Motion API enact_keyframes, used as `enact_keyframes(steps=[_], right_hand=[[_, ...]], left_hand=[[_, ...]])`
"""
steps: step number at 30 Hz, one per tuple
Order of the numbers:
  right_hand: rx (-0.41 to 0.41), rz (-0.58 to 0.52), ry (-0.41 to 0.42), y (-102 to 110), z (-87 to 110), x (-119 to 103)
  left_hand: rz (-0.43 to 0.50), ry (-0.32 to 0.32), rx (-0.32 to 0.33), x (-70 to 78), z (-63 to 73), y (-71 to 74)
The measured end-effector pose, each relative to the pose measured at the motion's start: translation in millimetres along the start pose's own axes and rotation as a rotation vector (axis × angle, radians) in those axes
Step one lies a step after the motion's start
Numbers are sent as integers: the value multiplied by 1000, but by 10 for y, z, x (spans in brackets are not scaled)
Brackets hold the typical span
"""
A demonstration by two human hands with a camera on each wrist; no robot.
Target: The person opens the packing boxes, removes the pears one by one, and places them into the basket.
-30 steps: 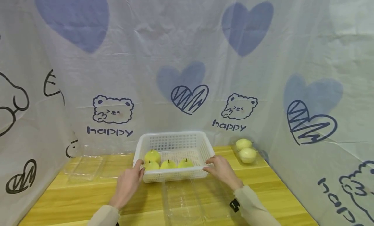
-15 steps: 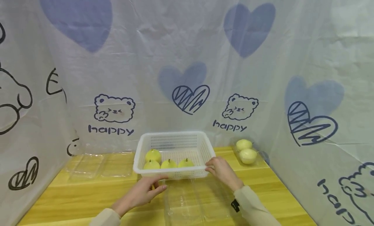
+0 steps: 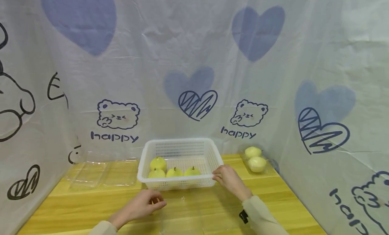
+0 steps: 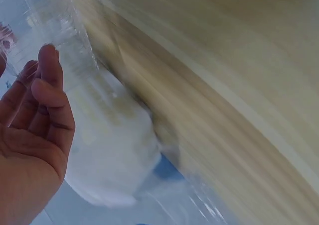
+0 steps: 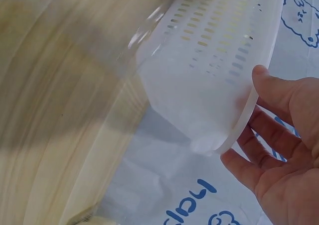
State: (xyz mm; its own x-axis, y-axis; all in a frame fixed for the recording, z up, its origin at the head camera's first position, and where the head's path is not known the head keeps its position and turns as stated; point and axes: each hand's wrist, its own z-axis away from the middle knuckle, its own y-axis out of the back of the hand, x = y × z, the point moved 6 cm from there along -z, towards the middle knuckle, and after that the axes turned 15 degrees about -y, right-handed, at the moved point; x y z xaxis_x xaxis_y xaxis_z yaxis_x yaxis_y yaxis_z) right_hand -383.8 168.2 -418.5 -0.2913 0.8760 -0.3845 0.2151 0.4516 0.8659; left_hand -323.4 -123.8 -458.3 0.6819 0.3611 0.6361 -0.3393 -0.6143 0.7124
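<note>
A white slotted plastic basket [image 3: 180,183] stands at the back middle of the table with several yellow pears [image 3: 174,172] along its front and left. My right hand [image 3: 231,181] grips the basket's front right corner, thumb on the rim and fingers beneath, plain in the right wrist view. In front of the basket lies a clear plastic box [image 3: 182,216], hard to make out against the wood. My left hand [image 3: 141,205] has its fingers curled at that box's left edge and seems to pinch it. In the left wrist view, clear plastic [image 4: 75,41] meets the fingertips.
Another open clear plastic box [image 3: 104,174] lies at the back left. At the back right, a clear box holds two pale yellow pears [image 3: 257,164]. A printed curtain [image 3: 188,59] encloses the wooden table [image 3: 76,208] on the back and sides.
My left hand has let go of the basket's front left corner and moved down to the clear box, which has shifted slightly left. The right hand stays on the basket.
</note>
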Motion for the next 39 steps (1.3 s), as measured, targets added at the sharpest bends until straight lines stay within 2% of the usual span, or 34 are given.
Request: enact_keyframes(steps=[3,14,20,24,31,39], right_hand=[[5,0,-11,7,14,7],[3,7,-1,-3,35,-11],[10,20,-3,2,26,-14],[22,29,17,1,25,-22],[20,20,9,-3,9,-20],[17,21,6,-1,18,-13]], left_hand=[[29,34,10,-64,115,57],[1,81,24,-179,466,290],[-24,95,-15,-220,655,449],[-3,126,-38,-263,773,538],[99,265,20,-387,999,774],[42,354,21,-508,1274,1082]])
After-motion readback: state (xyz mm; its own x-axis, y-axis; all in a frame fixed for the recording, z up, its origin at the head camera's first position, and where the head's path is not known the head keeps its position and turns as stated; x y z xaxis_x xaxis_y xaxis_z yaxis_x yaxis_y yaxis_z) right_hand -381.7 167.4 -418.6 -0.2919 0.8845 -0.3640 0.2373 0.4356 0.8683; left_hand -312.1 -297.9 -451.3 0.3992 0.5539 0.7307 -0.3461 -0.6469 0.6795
